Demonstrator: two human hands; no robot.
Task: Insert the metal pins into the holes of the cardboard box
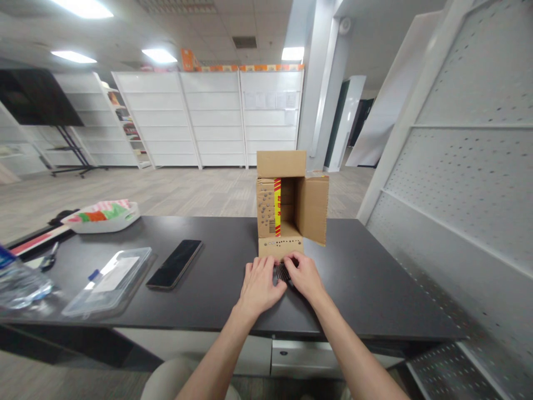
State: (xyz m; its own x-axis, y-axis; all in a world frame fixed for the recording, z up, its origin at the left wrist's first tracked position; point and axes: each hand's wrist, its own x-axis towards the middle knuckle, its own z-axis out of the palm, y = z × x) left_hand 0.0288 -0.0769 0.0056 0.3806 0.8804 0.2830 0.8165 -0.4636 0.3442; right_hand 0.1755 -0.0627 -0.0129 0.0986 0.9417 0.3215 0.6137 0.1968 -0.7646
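Observation:
An open cardboard box [287, 211] stands on its side on the dark table, its opening facing me. Its lower flap [281, 244] hangs toward me and carries a row of small dark holes or dots. Just in front of this flap, a small dark piece with thin parallel ridges [282, 272] shows between my hands; its exact kind is unclear. My left hand [260, 283] closes on it from the left, fingertips near the flap's edge. From the right, my right hand [306, 275] pinches at the same piece, thumb and fingers bent. Fingers partly hide it.
Left of my hands lie a black phone [175, 265] and a clear plastic case [110, 280]. A water bottle [20, 283] is at the left edge, behind it a white tray [104, 222] with colourful contents. A perforated panel [466, 166] rises along the right.

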